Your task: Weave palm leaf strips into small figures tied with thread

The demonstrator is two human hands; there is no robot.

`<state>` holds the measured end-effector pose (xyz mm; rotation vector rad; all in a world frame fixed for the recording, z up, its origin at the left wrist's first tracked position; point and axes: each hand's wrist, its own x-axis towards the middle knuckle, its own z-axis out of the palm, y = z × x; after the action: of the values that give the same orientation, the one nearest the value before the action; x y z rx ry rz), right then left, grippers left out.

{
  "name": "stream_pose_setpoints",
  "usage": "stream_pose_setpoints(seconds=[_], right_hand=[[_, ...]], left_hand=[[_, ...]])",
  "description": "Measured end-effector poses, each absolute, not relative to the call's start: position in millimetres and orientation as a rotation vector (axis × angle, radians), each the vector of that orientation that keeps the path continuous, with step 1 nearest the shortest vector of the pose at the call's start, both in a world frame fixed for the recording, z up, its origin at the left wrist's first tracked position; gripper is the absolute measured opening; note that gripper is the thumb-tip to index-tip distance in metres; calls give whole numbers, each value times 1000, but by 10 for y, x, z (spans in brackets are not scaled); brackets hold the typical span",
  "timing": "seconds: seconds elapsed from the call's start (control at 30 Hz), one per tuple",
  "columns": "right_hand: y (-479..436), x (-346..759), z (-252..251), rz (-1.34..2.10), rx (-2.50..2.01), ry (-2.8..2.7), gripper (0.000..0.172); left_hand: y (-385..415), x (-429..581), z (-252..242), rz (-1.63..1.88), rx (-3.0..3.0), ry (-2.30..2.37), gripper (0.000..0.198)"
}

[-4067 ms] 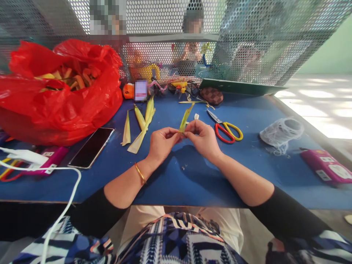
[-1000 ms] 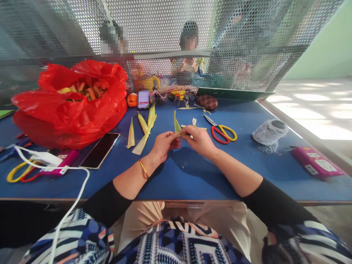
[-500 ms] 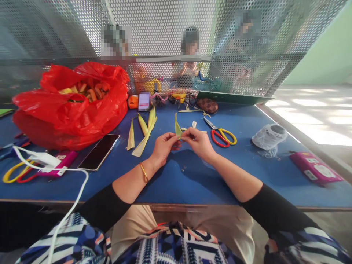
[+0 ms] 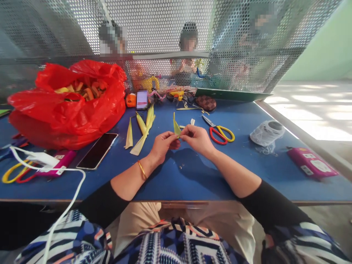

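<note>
A pale green strip of corn husk [image 4: 176, 126] stands up with its pointed end away from me, its base pinched between both hands. My left hand [image 4: 165, 144] is closed on its lower left side, thumb over the fingers. From the right, my right hand [image 4: 195, 138] pinches the same base, its fingertips almost touching the left ones. Several loose husk pieces [image 4: 144, 132] lie left of my hands. Beyond my right hand are scissors [image 4: 220, 132] with one red and one yellow handle, blades slightly apart. A small pale scrap [image 4: 192, 121] lies just behind the hands.
At left, a red plastic bag [image 4: 107, 113] holds orange and yellow pieces; a phone [image 4: 97, 151] lies before it. A white cable [image 4: 79, 187] crosses the left edge. Right are a thread spool [image 4: 266, 132] and magenta pack [image 4: 312, 162]. A perforated metal screen [image 4: 159, 29] separates people behind.
The right hand has turned slightly, its fingers closing further over the base of the husk strip. Both hands still pinch it. The whole view has shifted a little.
</note>
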<state>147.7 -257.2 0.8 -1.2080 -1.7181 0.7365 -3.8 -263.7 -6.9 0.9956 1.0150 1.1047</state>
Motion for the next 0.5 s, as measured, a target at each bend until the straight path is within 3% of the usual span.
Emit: stream_pose_setpoints(seconds=[0.5], right_hand=[[-2576, 1478, 30, 691, -1235, -1779, 8]], left_hand=[[-2616, -38, -79, 1078, 984, 1017, 25]])
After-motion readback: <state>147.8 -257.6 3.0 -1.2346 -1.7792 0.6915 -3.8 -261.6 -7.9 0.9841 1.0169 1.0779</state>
